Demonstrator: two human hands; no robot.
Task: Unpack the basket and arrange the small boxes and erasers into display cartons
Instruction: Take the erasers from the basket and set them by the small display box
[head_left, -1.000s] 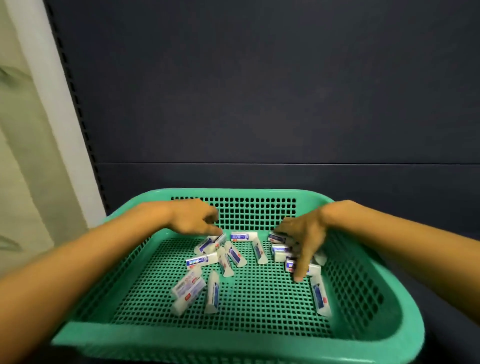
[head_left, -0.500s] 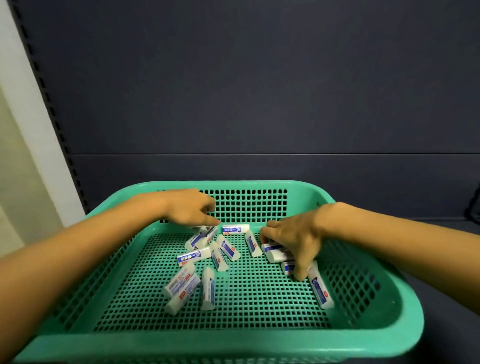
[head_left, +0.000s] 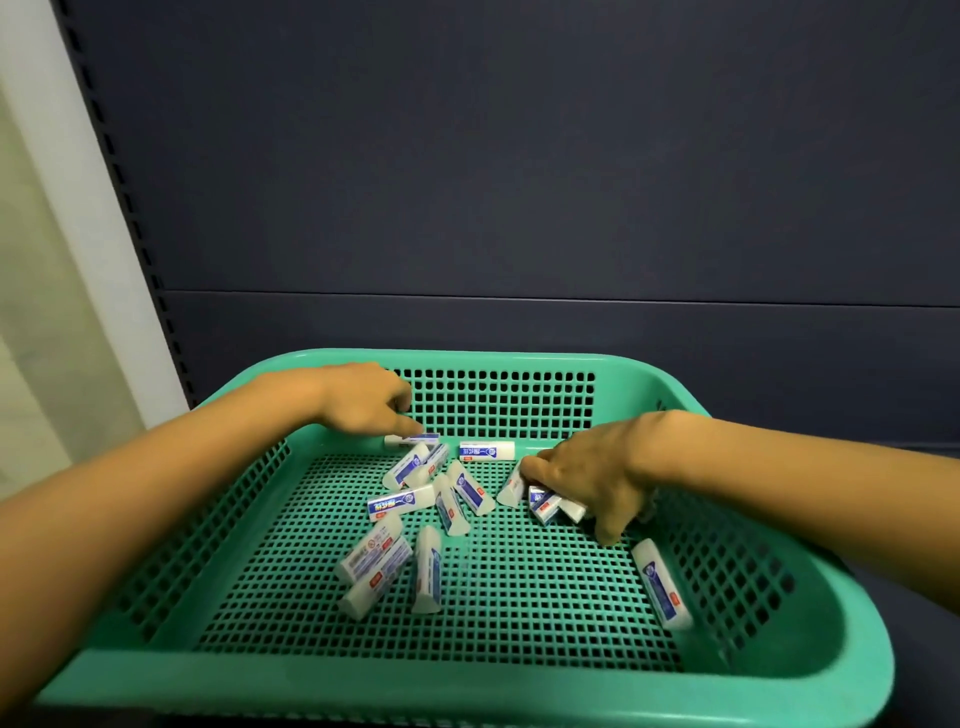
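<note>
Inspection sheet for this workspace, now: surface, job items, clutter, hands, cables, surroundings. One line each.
Surface: green perforated basket; what it stands on is out of view.
Job's things: sleeved erasers lie scattered on the basket floor; a lone eraser lies near the right wall.
Clutter: nothing seen.
Hands: left hand touches the far-wall eraser, grip unclear; right hand curls over the clustered erasers.
Cables: nothing seen.
Surroundings: dark blue panel behind; pale post at left.
</note>
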